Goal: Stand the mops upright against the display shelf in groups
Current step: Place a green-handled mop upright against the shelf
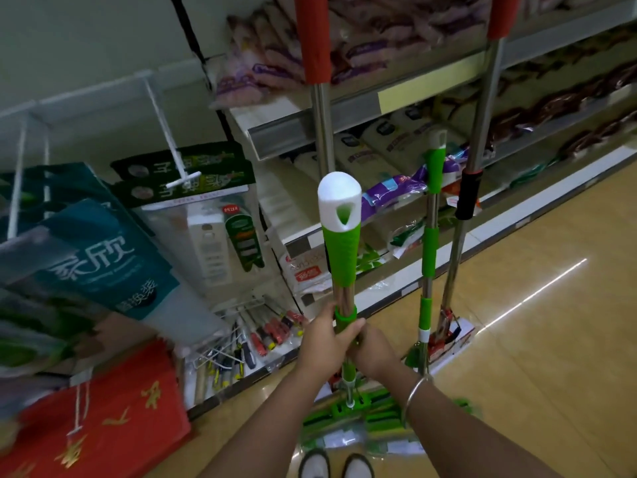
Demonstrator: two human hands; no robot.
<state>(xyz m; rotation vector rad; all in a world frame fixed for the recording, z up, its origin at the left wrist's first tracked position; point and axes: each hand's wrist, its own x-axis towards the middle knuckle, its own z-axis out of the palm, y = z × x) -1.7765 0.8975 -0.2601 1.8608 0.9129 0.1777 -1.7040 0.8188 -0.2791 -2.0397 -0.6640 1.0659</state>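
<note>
I hold a green mop (341, 250) upright in front of me; it has a white cap, a steel pole and a flat green head (348, 414) on the floor by my shoes. My left hand (325, 343) grips the pole just under the green collar. My right hand (374, 346) grips the same pole right beside it, a bangle on its wrist. A second green mop (431, 215) leans against the display shelf (389, 98) to the right. Two steel mops with red grips (315, 39) (501, 15) also stand against that shelf.
Hanging packages (203, 215) and teal bags (93, 257) fill a wire rack at left. A red bag (103, 419) hangs low at left. Screwdrivers (272, 331) lie on the bottom rack. Tan floor (551, 339) stretches to the right of the shelf.
</note>
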